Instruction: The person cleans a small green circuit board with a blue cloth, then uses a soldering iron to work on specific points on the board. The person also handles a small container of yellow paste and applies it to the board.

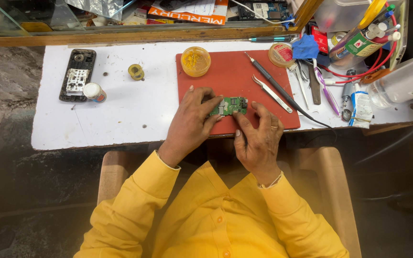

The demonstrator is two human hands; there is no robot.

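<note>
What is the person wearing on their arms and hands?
Both arms are in long, bright yellow sleeves with buttoned cuffs, part of a yellow shirt with buttons down the front. The left hand is bare. The right hand has a ring on one finger and a thin bracelet at the wrist.

both hands (225,126) holding green circuit board (229,105)

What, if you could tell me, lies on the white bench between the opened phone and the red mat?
In the head view, a small white-capped bottle lies beside the opened phone, and a yellow solder spool nearer the red mat; otherwise bare bench.
</note>
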